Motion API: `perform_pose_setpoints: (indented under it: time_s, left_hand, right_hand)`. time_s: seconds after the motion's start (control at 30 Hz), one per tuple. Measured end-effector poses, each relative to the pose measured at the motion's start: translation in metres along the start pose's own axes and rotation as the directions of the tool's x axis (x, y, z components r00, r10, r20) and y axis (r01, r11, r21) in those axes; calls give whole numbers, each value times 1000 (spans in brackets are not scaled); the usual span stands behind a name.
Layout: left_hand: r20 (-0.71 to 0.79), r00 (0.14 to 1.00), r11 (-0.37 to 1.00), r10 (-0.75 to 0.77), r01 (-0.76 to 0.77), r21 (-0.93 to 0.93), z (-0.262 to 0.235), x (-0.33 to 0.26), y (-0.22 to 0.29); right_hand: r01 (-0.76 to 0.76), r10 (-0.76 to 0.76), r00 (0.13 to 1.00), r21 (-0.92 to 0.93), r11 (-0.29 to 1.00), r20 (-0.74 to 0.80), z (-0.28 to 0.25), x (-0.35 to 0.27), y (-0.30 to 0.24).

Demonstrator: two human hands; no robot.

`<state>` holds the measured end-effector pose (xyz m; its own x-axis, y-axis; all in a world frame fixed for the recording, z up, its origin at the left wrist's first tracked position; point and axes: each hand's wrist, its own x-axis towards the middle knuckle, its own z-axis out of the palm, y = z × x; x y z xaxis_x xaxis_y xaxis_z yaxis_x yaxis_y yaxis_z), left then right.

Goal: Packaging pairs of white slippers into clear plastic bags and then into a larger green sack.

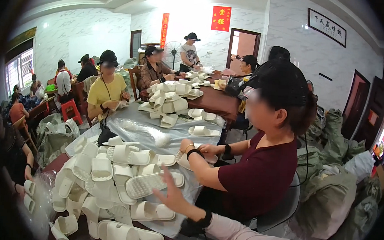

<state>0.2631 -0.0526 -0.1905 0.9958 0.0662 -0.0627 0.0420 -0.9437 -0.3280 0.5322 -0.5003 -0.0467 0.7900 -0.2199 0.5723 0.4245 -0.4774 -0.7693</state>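
Note:
My right hand (174,198) reaches in from the lower right, with a dark band at the wrist and a pale pink sleeve. Its fingers are spread and nothing is in them. Just beside the fingertips, a white slipper (154,184) lies tilted on the heap, its patterned sole showing. More white slippers (102,169) are piled loosely on the left, facing various ways. Below my hand lie another slipper (152,211) and, nearer the edge, a long one (130,235). My left hand does not show.
A co-worker in a dark red shirt (259,168) sits close on the right, handling a slipper. Across the table (133,114) is a person in yellow (103,92). A second slipper pile (169,96) stands farther back. Stuffed sacks (328,198) line the right side.

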Motion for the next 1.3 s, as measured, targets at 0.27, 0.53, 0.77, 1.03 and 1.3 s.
perform_pose_setpoints:
  time_s: [0.27, 0.53, 0.77, 1.03, 1.3]
  left_hand:
    - [22, 996, 965, -82, 84, -247, -30, -6, 9]
    - [-107, 987, 953, -116, 80, -293, -13, -8, 9]
    - [-218, 970, 948, -102, 28, -318, -17, -9, 11]
    - [-6, 992, 969, -124, 120, -214, -15, -7, 9]
    - [16, 993, 962, -119, 119, -246, -6, -6, 7]
  right_hand:
    - [68, 26, 902, 201, 977, -431, -27, 128, -4]
    - [-136, -94, 827, -361, 923, -554, -58, 206, 35]
    - [-511, 256, 785, -356, 782, -565, -96, 225, 23]
    - [-619, 439, 785, -504, 602, -438, -136, 234, 12]
    - [-580, 437, 814, -571, 581, -383, -141, 247, -5]
